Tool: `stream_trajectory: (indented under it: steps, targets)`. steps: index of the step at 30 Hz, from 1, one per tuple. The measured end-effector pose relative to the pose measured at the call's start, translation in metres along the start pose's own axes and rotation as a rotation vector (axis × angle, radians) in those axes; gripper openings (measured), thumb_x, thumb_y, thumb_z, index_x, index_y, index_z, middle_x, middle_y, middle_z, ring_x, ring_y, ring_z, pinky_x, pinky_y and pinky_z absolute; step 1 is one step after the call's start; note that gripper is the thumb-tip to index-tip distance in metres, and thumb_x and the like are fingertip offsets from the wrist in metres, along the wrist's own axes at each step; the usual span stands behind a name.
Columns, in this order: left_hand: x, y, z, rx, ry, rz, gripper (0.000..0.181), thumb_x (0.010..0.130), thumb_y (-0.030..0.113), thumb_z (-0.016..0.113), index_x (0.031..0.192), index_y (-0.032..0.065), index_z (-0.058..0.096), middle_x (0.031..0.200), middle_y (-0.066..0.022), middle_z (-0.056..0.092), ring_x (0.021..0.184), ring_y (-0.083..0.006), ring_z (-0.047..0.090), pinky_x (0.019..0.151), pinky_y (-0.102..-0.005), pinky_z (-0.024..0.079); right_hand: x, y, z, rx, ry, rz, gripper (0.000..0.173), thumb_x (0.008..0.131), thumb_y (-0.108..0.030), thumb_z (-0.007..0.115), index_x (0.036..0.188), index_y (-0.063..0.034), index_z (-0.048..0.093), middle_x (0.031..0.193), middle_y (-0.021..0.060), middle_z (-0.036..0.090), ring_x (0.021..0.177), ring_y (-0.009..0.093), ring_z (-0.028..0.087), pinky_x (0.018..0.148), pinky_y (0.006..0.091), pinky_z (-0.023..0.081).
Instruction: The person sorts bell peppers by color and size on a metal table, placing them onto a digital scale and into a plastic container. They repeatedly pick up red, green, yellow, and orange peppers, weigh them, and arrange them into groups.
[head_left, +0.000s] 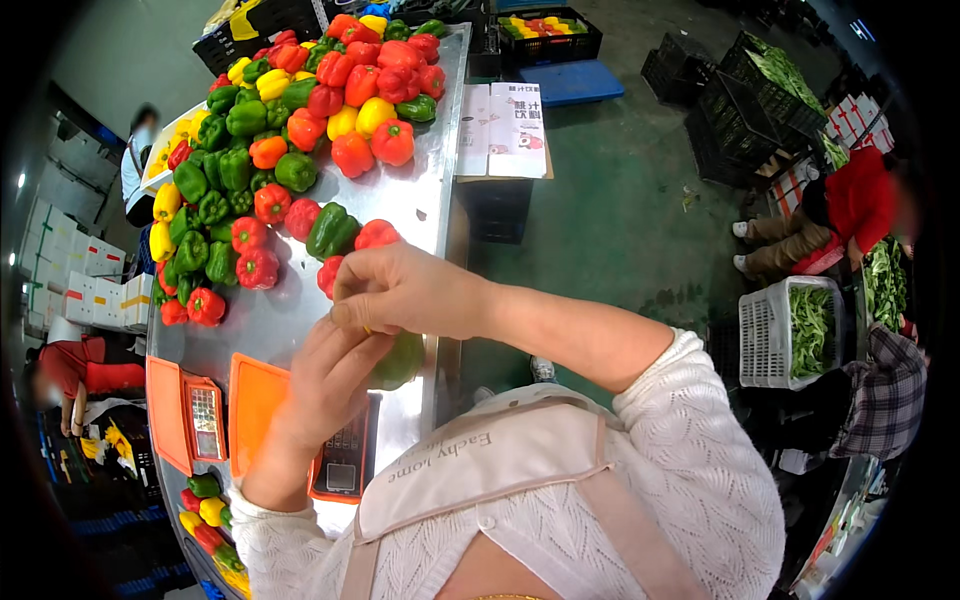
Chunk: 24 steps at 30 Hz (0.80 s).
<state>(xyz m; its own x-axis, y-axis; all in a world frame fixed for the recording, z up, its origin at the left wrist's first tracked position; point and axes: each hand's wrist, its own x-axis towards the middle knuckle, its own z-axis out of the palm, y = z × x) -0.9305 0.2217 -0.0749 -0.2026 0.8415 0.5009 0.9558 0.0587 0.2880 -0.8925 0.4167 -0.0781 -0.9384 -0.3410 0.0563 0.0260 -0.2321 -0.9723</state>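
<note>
My left hand (330, 375) and my right hand (420, 292) meet over the near edge of a metal table (367, 296). A green bell pepper (399, 361) shows partly beneath them, with my left fingers curled against it. Its surface looks pale and blurred. My right thumb and fingers are bent together at my left fingertips; whether they pinch something is hidden. Just beyond my hands lie red bell peppers (377, 234) and a dark green one (332, 231). An orange scale (259, 401) with a dark keypad (341, 465) sits beside my left forearm.
Many red, green and yellow peppers (247, 120) cover the table's far part. A second orange scale (169, 412) stands leftward. A cardboard box (502, 131) is past the right edge. Crates of greens (810, 326) and a person in red (859, 199) are at right.
</note>
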Motion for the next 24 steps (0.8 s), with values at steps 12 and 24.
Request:
stream_trajectory:
  steps: [12,24]
  targets:
    - [0.013,0.009,-0.022,0.225,-0.138,0.044,0.022,0.069,-0.002,0.067,0.090,0.0040,0.065,0.083,-0.0069,0.062,0.069,-0.0249,0.062,0.057,-0.0356,0.050,-0.008,0.017,-0.005,0.291,-0.011,-0.019,0.018,0.092,-0.011,0.065,0.108,-0.0042,0.062,0.103,0.0015,0.061,0.092,0.010,0.057,0.083,0.0263,0.047]
    - [0.037,0.000,-0.024,0.249,-0.266,0.071,0.017,0.059,0.008,0.069,0.068,0.0096,0.055,0.068,-0.0048,0.053,0.059,-0.0255,0.055,0.052,-0.0369,0.043,-0.015,0.039,0.000,-0.173,0.290,-0.177,0.014,0.089,-0.006,0.065,0.102,-0.0009,0.062,0.093,0.0039,0.067,0.089,0.010,0.060,0.083,0.0287,0.050]
